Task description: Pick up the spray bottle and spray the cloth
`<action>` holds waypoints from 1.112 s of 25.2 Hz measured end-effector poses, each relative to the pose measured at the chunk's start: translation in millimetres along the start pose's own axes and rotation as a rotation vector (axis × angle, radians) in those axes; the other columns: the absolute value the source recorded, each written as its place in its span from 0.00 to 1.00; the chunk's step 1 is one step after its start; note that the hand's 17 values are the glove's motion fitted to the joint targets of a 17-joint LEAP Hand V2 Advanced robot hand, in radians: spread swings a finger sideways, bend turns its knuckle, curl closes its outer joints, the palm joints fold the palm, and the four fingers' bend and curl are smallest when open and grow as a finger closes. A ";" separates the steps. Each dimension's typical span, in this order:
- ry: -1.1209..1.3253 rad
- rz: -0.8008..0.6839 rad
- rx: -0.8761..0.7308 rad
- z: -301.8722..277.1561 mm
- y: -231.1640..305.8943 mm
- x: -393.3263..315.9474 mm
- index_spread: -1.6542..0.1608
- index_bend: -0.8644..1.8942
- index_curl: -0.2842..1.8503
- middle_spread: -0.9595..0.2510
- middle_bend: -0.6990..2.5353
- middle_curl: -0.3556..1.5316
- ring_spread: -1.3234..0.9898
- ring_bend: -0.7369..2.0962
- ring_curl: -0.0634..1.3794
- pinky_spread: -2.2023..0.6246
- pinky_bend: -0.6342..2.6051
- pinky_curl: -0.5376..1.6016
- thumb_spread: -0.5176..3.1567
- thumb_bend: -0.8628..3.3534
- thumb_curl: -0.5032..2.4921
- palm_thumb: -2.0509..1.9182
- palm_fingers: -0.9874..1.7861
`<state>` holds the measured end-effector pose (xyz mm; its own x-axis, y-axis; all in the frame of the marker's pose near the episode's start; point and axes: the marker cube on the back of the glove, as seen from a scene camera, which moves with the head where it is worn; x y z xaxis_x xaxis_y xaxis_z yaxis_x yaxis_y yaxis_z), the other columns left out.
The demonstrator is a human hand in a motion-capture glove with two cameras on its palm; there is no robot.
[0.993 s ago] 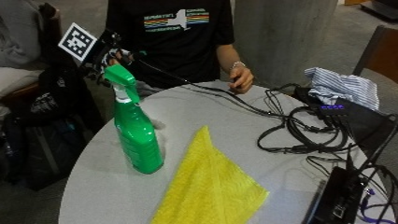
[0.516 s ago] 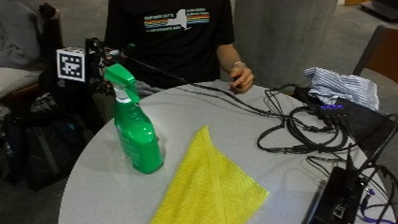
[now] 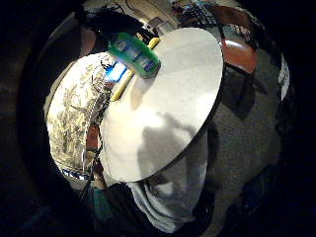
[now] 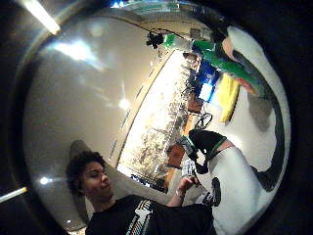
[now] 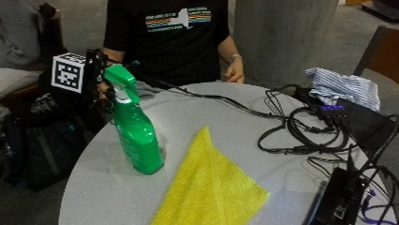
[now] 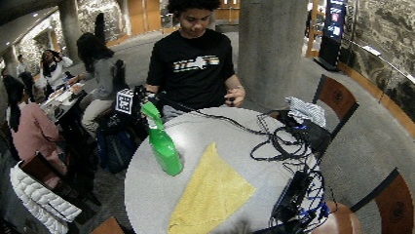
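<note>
From the outside view, a green spray bottle [image 5: 135, 135] is seen upright on the round table [image 5: 249, 131], just beside a yellow cloth [image 5: 212, 187]. The gloved right hand [image 5: 99, 77] is seen at the trigger head; its finger state cannot be told. In the little-finger palm view, the bottle [image 3: 134, 54] is seen standing beyond the tabletop [image 3: 163, 98].

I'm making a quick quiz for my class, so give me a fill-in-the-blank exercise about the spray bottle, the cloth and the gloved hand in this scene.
1. The green spray bottle stands ____ on the round table.
2. The colour of the cloth lying flat beside the bottle is ____.
3. The gloved right hand is beside the bottle's ____, at its top.
4. The striped fabric lies at the table's far edge, near the black ____.

Missing words: upright; yellow; trigger head; cables
</note>
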<state>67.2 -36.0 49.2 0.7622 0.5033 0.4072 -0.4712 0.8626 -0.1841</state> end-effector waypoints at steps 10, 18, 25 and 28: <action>0.060 0.047 0.011 21.2 -51.5 13.9 0.74 0.34 0.24 0.81 0.27 0.38 0.59 0.35 0.27 0.87 0.32 0.43 0.40 0.20 0.29 0.71 0.55; 0.133 0.074 0.042 32.6 -90.7 22.8 0.74 0.34 0.22 0.83 0.28 0.39 0.60 0.36 0.28 0.87 0.34 0.43 0.40 0.20 0.29 0.71 0.53; 0.126 0.092 0.005 46.4 -117.1 25.8 0.73 0.33 0.21 0.84 0.28 0.39 0.60 0.37 0.28 0.87 0.36 0.44 0.40 0.20 0.29 0.71 0.50; 0.102 0.085 0.001 48.6 -115.1 25.8 0.73 0.33 0.20 0.85 0.27 0.38 0.60 0.38 0.28 0.88 0.38 0.44 0.39 0.20 0.29 0.71 0.49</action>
<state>119.5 -124.8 124.4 0.7608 0.5769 0.2973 -0.5360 0.8168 -0.2134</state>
